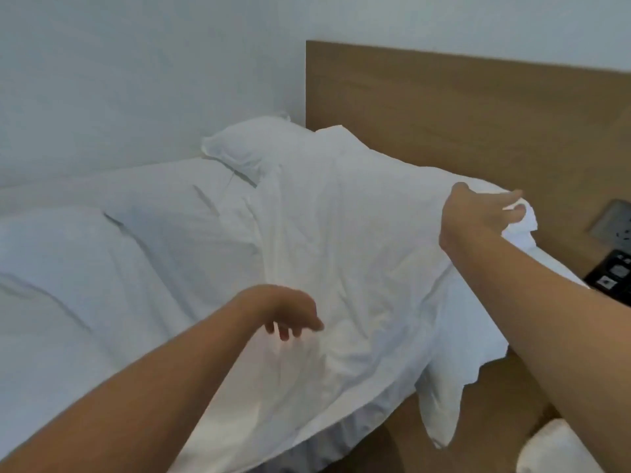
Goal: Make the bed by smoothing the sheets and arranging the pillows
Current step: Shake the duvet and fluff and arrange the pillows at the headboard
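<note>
A white top sheet [358, 240] lies rumpled over the head end of the bed, and one corner of it hangs off the near side. My right hand [478, 213] grips a bunched corner of this sheet close to the wooden headboard [444, 107]. My left hand [290, 312] hovers just above the middle of the sheet with fingers loosely curled downward, holding nothing. A white pillow [246, 148] lies at the far corner against the wall, partly covered by the sheet. The white duvet [85, 268] spreads over the left part of the bed.
A grey socket plate [611, 223] is set in the headboard at the right, with a black control panel [607, 278] below it. A white object [553, 448] lies on the brown floor at the bottom right. A white wall runs behind the bed.
</note>
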Demonstrator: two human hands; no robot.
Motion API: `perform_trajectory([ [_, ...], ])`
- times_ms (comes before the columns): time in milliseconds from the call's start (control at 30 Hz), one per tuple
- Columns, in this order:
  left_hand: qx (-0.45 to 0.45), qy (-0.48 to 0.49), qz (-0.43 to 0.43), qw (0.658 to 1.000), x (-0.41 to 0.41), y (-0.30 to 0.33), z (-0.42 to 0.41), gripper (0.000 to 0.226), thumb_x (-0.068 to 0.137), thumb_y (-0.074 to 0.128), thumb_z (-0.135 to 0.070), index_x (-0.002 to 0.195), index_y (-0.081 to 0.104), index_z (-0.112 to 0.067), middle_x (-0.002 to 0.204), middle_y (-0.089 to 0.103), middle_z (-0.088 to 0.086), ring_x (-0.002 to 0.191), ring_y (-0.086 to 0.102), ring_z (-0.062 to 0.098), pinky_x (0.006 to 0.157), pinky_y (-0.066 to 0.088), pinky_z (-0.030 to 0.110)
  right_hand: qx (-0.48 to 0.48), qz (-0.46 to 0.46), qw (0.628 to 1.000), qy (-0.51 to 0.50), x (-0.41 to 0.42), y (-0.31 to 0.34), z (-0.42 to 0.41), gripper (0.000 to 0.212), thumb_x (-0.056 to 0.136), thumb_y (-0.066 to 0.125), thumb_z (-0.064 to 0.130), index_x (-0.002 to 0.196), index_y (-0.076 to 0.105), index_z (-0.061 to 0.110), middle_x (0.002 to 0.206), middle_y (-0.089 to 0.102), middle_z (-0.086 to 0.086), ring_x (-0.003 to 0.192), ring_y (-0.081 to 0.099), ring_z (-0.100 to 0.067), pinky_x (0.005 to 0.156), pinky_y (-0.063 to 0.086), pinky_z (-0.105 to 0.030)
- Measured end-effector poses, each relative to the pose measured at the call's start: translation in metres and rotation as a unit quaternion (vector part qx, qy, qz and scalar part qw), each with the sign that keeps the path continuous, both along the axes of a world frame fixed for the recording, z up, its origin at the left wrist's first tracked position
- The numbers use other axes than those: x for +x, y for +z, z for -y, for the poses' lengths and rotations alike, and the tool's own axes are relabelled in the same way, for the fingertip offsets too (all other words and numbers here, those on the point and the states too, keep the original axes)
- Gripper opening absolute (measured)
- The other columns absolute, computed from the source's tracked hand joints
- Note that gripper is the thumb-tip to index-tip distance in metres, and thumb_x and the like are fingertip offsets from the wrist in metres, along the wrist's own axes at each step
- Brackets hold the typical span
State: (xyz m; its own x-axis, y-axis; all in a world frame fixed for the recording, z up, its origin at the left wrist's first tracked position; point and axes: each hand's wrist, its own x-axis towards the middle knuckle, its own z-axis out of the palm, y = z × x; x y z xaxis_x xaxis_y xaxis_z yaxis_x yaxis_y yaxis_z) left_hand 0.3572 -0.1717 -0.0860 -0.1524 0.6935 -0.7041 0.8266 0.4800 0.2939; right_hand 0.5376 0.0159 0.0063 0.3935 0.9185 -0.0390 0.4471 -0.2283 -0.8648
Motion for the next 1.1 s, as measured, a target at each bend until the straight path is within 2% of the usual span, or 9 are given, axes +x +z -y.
perform_trajectory([
  [167,0.267,0.093,-0.15,0.947,-0.085,0.072,-0.103,0.035,0.1,0.043,-0.019,0.123,0.059,0.001,0.126,0.058,0.017,0.107,0.055,0.028,0.086,0.041,0.031,0.1,0.055,0.975,0.191,-0.05,0.026,-0.055,0.064,0.084,0.052,0.038,0.141,0.039,0.012,0.144,0.032,-0.01,0.124,0.043,-0.034,0.103,0.04,-0.042],
  [400,0.375,0.221,-0.038,0.9,-0.197,0.077,-0.245,0.027,0.092,0.049,-0.016,0.068,0.038,-0.012,0.068,0.038,0.003,0.06,0.035,0.018,0.056,0.026,0.03,-0.005,0.175,0.917,0.358,-0.119,0.006,-0.172,0.078,0.08,0.057,0.056,0.142,0.034,0.013,0.142,0.037,-0.013,0.126,0.042,-0.035,0.103,0.041,-0.048],
  [500,0.403,0.292,0.045,0.867,-0.224,0.073,-0.301,0.023,0.101,0.04,-0.027,0.091,0.048,-0.008,0.082,0.046,0.006,0.072,0.043,0.02,0.059,0.029,0.03,-0.041,0.222,0.901,0.371,-0.143,-0.015,-0.218,0.09,0.08,0.048,0.07,0.146,0.026,0.014,0.145,0.038,-0.009,0.131,0.039,-0.033,0.108,0.034,-0.047],
  [600,0.37,0.363,0.094,0.85,-0.251,0.067,-0.355,0.058,0.103,0.024,-0.047,0.14,0.038,-0.004,0.133,0.049,0.011,0.114,0.048,0.027,0.093,0.033,0.039,-0.135,0.181,0.886,0.405,-0.161,-0.033,-0.262,0.117,0.064,0.041,0.091,0.153,0.008,0.023,0.156,0.026,-0.002,0.141,0.028,-0.029,0.114,0.026,-0.046],
  [667,0.362,0.364,0.108,0.851,-0.271,0.057,-0.386,0.066,0.1,0.025,-0.055,0.148,0.033,-0.009,0.148,0.042,0.006,0.131,0.044,0.027,0.11,0.03,0.039,-0.187,0.136,0.874,0.427,-0.174,-0.038,-0.288,0.133,0.047,0.044,0.099,0.154,0.004,0.031,0.158,0.019,0.007,0.142,0.027,-0.025,0.113,0.027,-0.042],
  [800,0.252,0.317,0.175,0.897,-0.292,0.038,-0.429,0.071,0.082,0.046,-0.077,0.126,0.06,-0.022,0.12,0.068,0.0,0.108,0.064,0.023,0.102,0.045,0.041,-0.178,0.105,0.856,0.473,-0.204,-0.046,-0.316,0.117,0.043,0.064,0.091,0.14,0.039,0.031,0.129,0.055,0.009,0.104,0.062,-0.02,0.086,0.048,-0.036],
  [933,0.222,0.228,0.004,0.948,-0.273,0.039,-0.445,0.078,0.064,0.055,-0.085,0.111,0.061,-0.023,0.112,0.065,-0.004,0.1,0.062,0.019,0.086,0.046,0.034,-0.193,0.047,0.83,0.521,-0.22,-0.056,-0.331,0.059,0.052,0.078,0.073,0.088,0.055,0.032,0.097,0.07,0.006,0.084,0.07,-0.016,0.075,0.054,-0.032],
  [1000,0.433,0.234,-0.021,0.87,-0.268,0.042,-0.455,0.049,0.081,0.061,-0.063,0.098,0.066,-0.018,0.094,0.068,-0.003,0.091,0.066,0.021,0.074,0.048,0.03,-0.196,0.019,0.826,0.528,-0.218,-0.054,-0.336,0.067,0.045,0.087,0.065,0.098,0.062,0.033,0.097,0.074,0.002,0.083,0.073,-0.02,0.079,0.057,-0.036],
  [1100,0.687,0.256,-0.054,0.678,-0.258,0.067,-0.456,0.033,0.092,0.054,-0.048,0.092,0.065,-0.017,0.083,0.066,-0.004,0.082,0.062,0.019,0.066,0.041,0.029,-0.203,-0.07,0.809,0.547,-0.216,-0.048,-0.343,0.07,0.055,0.087,0.057,0.114,0.06,0.032,0.099,0.073,0.003,0.086,0.072,-0.02,0.082,0.057,-0.038],
])
